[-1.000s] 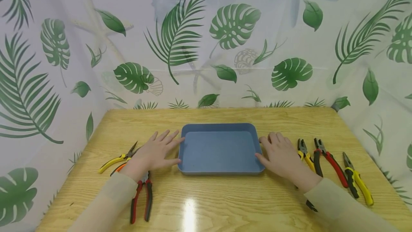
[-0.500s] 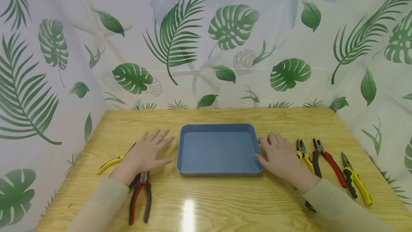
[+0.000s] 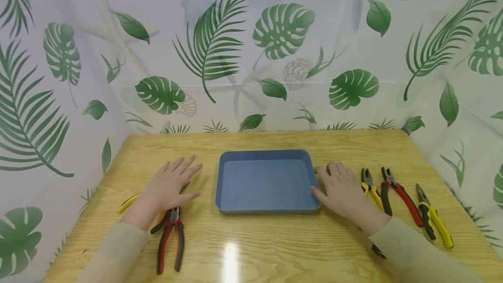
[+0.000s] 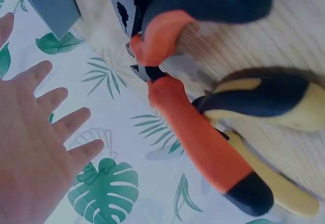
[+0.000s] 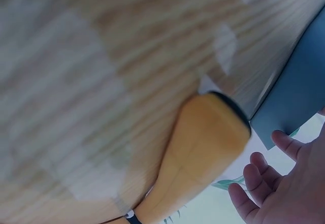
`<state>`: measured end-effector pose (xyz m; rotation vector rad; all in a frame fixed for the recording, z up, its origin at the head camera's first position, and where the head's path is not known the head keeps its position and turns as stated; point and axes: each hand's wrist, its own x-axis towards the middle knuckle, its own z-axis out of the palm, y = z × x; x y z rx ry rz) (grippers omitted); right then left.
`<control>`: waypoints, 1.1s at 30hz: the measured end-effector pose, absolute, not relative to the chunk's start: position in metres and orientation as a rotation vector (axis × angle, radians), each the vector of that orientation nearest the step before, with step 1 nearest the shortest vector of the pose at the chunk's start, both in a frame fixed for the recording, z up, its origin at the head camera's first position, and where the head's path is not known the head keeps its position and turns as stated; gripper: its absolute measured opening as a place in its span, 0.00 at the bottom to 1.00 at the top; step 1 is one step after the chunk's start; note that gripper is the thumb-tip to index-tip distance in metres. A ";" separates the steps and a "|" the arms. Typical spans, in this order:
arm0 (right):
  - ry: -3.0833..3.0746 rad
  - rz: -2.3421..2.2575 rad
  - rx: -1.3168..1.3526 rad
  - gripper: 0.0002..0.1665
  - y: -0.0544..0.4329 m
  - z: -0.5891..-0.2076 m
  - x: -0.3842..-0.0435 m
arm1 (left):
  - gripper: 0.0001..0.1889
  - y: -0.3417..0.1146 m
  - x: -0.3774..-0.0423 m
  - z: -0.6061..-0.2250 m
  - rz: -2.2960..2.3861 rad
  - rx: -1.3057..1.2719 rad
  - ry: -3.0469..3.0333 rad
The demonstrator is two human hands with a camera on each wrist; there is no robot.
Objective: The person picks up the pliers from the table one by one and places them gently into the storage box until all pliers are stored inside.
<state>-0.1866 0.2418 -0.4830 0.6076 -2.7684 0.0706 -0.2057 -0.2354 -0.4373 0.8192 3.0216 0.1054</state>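
"Where does the tray sit from your controls?"

"From my remote seat, I see the blue tray point(image 3: 268, 184) lying flat on the wooden tabletop point(image 3: 275, 248), immediately left of my right grip point(image 3: 339, 191) and to the right of my left grip point(image 3: 165, 187), its long axis running from one toward the other."

"Which is nearer?"

"The right. Its fingers bend loosely at the tray's short side, thumb at the rim, wrapped around nothing; whether that thumb presses, I cannot tell. The left has its fingers straight and spread, holds nothing, and stands apart from the tray, with tabletop between."

"And below the left?"

"Tools. Red-and-black pliers point(image 3: 174, 221) extend on its near side, and my left wrist view shows orange-handled pliers point(image 4: 195, 132) close to its fingers."

"What does the next move turn on?"

"That uneven gap, I judge. The right needs hardly any travel to take the tray's side; the left would have to cross rightward, along the tray's long axis, to match it."
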 end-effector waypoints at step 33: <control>-2.782 0.068 0.599 0.27 0.241 -0.480 -0.185 | 0.40 -0.284 -0.181 -0.429 0.191 0.590 3.051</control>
